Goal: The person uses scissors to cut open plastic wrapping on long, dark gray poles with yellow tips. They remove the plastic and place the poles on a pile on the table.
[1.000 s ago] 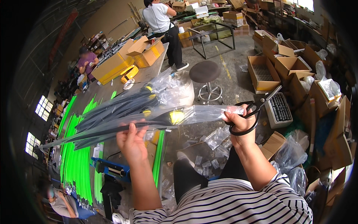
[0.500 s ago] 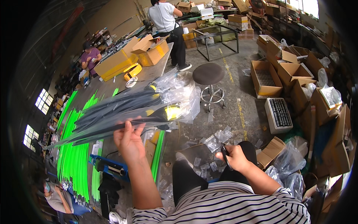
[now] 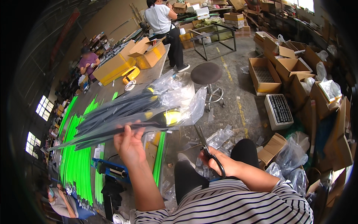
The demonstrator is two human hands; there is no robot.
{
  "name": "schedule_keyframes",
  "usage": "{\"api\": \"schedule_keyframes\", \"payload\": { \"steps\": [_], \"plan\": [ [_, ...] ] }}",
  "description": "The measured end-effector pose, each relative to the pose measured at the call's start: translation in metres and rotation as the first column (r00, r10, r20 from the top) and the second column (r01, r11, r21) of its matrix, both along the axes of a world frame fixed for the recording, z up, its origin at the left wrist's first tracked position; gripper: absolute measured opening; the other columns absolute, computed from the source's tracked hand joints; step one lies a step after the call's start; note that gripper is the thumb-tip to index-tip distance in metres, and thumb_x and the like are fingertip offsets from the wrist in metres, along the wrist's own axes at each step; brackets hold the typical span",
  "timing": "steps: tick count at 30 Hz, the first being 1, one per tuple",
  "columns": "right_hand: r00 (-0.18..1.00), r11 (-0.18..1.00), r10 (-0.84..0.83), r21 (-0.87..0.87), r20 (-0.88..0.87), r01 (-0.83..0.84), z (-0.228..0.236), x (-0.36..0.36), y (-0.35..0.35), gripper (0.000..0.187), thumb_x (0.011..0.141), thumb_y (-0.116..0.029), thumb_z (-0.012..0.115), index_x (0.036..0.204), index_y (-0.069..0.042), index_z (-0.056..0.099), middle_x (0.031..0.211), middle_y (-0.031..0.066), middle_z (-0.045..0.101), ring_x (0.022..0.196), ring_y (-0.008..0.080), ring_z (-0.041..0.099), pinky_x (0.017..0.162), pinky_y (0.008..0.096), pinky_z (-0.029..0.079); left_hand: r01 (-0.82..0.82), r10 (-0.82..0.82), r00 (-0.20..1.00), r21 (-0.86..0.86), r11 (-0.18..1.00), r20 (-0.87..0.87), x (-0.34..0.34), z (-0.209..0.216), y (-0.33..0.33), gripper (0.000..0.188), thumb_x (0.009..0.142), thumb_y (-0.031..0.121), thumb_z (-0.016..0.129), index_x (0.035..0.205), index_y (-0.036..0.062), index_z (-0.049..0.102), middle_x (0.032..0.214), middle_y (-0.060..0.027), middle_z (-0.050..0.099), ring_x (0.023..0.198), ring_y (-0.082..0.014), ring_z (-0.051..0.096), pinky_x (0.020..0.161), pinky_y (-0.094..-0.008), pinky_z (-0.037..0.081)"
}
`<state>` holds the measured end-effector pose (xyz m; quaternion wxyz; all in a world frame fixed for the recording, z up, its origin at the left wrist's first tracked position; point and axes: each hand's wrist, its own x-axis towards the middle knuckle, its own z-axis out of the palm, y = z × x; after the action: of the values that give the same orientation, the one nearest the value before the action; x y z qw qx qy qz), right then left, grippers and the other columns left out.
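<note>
My left hand (image 3: pixel 130 145) grips a long, tapering black item in a clear plastic sleeve (image 3: pixel 152 120), fingers and thumb closed on it near its middle. A bright yellow patch shows at its wide right end, where loose plastic extends past the item. Several similar black pieces in clear sleeves (image 3: pixel 119 109) lie just behind it on the table. My right hand (image 3: pixel 223 162) is closed round the black handles of a pair of scissors (image 3: pixel 201 137). Their blades point up and away, a little below the sleeve's loose right end and apart from it.
Bright green rods (image 3: pixel 74 160) lie across the table beside a blue tool (image 3: pixel 109 168). A round stool (image 3: pixel 206 73) stands ahead. Clear plastic scraps (image 3: pixel 220 139) litter the floor. Open cartons (image 3: pixel 264 76) line the right. Co-workers are at the far side and lower left.
My right hand has moved left and turned the scissors, so the blades now point up toward the sleeve. My left hand still holds the sleeved item, nearly in place.
</note>
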<state>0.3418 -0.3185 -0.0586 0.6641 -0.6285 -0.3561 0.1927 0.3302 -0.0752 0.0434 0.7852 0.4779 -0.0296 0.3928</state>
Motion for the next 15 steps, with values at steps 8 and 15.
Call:
{"api": "schedule_keyframes", "payload": {
  "steps": [8,15],
  "plan": [
    [0.970,0.990,-0.144,0.015,0.194,0.143,0.019,0.005,0.007,0.072,0.072,-0.071,0.027,0.093,-0.003,0.043,0.070,0.0052,0.043,0.063,0.0151,0.041,0.059,0.0276,0.036,0.038,-0.038,0.999,-0.016,0.999,-0.022,-0.005,-0.003,-0.003,0.014,0.080,0.002,0.051,0.093,0.0022,0.048,0.086,-0.0121,0.056,0.082,-0.0299,0.058,0.063,-0.0381,0.053],
    [0.928,0.974,-0.228,0.073,0.294,0.216,0.025,0.005,0.003,0.046,0.082,-0.041,0.042,0.088,0.005,0.047,0.080,0.0197,0.047,0.074,0.0353,0.049,0.067,0.0388,0.040,0.063,-0.063,0.998,-0.028,0.998,-0.011,-0.003,-0.008,-0.005,0.014,0.079,0.001,0.051,0.093,0.0025,0.048,0.085,-0.0125,0.056,0.082,-0.0302,0.058,0.065,-0.0391,0.053]
  ]
}}
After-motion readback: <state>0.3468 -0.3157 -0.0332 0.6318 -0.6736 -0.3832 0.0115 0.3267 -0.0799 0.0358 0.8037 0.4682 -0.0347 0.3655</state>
